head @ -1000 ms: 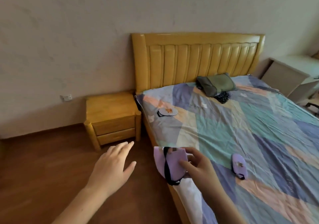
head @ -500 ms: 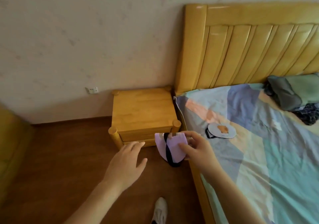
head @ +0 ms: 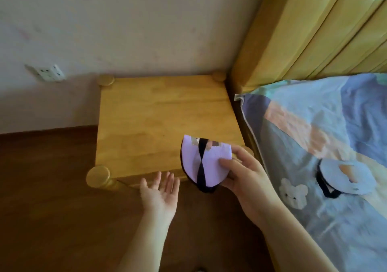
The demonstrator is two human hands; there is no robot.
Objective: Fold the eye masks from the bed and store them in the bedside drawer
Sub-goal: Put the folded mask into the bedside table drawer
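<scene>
My right hand (head: 245, 179) pinches a folded lilac eye mask (head: 211, 162) with a black strap, holding it over the front right corner of the wooden bedside table (head: 159, 121). My left hand (head: 161, 194) is palm up with fingers apart, just below the table's front edge, where the drawer front is hidden from this high angle. A second folded eye mask (head: 347, 177), pale blue with an orange patch and a black strap, lies on the bed's patchwork sheet (head: 314, 129) to the right.
The yellow wooden headboard (head: 314, 30) rises at the upper right. A wall socket (head: 49, 72) sits low on the wall to the left. Dark wooden floor (head: 52, 198) stretches in front of the table. The table has round corner posts (head: 98, 175).
I have come close to the bedside table, which now fills the view. My right hand carried the lilac mask over its front corner, and my left hand turned palm up under the front edge.
</scene>
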